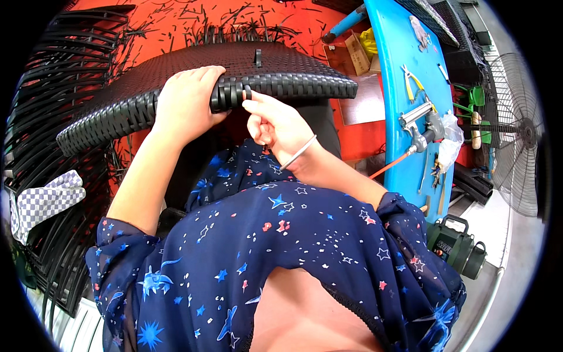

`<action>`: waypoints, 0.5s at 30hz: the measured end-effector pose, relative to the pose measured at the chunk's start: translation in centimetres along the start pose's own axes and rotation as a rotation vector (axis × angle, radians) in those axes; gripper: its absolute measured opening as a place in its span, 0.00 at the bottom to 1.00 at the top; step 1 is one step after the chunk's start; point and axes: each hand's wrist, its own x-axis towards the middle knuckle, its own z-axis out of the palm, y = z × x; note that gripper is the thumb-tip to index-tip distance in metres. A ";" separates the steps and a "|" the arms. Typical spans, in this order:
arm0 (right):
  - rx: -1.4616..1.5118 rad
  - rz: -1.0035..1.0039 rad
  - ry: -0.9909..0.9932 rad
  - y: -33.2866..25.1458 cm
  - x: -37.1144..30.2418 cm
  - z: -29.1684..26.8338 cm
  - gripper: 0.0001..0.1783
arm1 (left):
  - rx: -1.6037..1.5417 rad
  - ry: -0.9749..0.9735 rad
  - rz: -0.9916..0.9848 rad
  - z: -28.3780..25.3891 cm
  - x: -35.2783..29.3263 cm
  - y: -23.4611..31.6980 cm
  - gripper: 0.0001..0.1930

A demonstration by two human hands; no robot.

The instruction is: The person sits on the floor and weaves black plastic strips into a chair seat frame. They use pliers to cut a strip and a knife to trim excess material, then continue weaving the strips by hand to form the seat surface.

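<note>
A curved panel of woven black plastic strips (pixel 299 85) lies across in front of me, its thick wrapped edge facing me. My left hand (pixel 185 105) is closed over that edge, fingers on top and thumb underneath. Just right of it, my right hand (pixel 275 122) pinches a short black strip (pixel 247 93) at the edge, its other fingers curled in. A bangle (pixel 299 152) circles my right wrist. Behind the right hand, a small strip loop (pixel 257 57) sticks up from the weave. The panel's underside is hidden.
On the right, a blue table (pixel 396 58) bears yellow-handled pliers (pixel 409 88), an air-powered tool (pixel 431 130) with an orange hose, and a plastic bag (pixel 451 141). Beyond stands a fan (pixel 522 132). Black strips (pixel 53 111) and a checked cloth (pixel 50 199) lie left. Scraps litter the red floor (pixel 170 20).
</note>
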 end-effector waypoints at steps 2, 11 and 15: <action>-0.107 -0.077 0.018 0.1 -0.3 0.4 0.18 | 0.012 0.041 0.007 0.4 -0.1 0.0 0.33; -0.531 -0.279 0.024 0.8 -1.3 -0.1 0.25 | 0.019 0.053 -0.001 0.4 -0.1 -0.3 0.33; -0.657 -0.290 -0.042 0.4 -1.0 -0.9 0.29 | 0.021 0.052 -0.018 0.5 -0.3 -0.2 0.33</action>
